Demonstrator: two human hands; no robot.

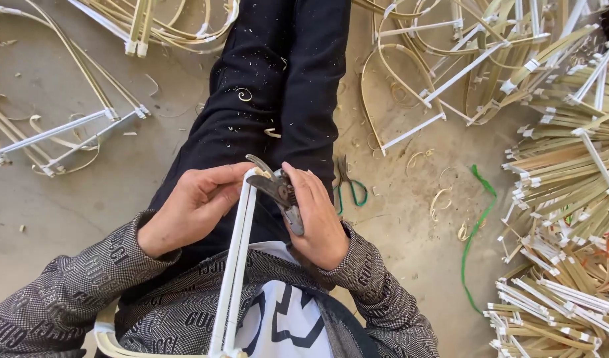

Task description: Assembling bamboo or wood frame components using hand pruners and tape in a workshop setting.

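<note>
Nearest, over the lap: left hand pinching the top of a white-wrapped bamboo frame, grip closed on its upper end. Just beside, right hand wrapped around metal pliers, tip touching the frame's top. Farther out on the floor: green-handled scissors, green string, and piles of finished frames.

**Counting the things**

There are two hands: one left hand and one right hand. One metal cutter sits in them, with one white-wrapped stick frame. One pair of green-handled scissors and one green string lie on the floor. The piled stick frames are too many to count.
</note>
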